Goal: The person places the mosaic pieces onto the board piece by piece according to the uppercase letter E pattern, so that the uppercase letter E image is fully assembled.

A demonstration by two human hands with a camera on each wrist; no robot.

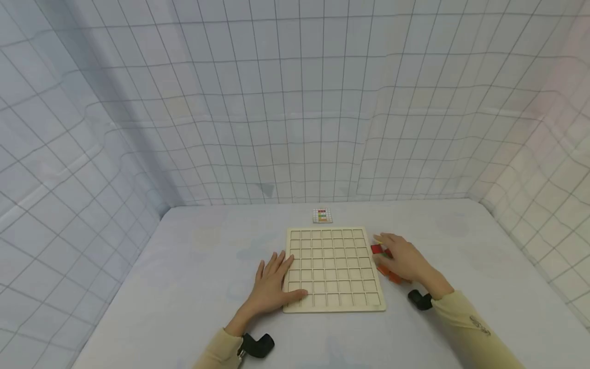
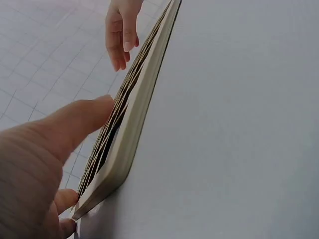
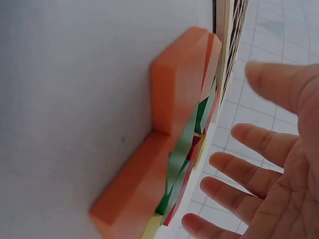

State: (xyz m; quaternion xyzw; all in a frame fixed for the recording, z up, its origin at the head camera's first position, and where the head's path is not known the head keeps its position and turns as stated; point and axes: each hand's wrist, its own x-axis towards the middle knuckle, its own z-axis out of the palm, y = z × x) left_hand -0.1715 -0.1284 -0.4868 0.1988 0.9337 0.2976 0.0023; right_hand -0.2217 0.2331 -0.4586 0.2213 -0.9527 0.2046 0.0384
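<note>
A flat, cream-coloured square board divided into a grid of shallow cells (image 1: 338,272) lies on the white-surfaced bench (image 1: 216,261), in front of the person and between the two hands. The left hand (image 1: 272,288) rests at the board's left edge, thumb laid over the near-left cells and the other fingers spread along the side; its grip is apart, clamped on nothing. The right hand (image 1: 404,260) hangs over a cluster of coloured pieces just beside the board's right edge. Its grip is also apart: in the right wrist view the fingers are spread and clear of the pieces. The cluster includes thick, smooth orange pieces (image 3: 134,174), green pieces (image 3: 179,172), red pieces (image 1: 377,249) and a yellow piece (image 3: 152,227), lying close together and partly hiding one another. Near the board's far edge sits a small white card printed with a grid and coloured squares (image 1: 322,216). White, wrinkled sheeting with dark grid lines (image 1: 318,102) rises behind the bench and along both sides.
</note>
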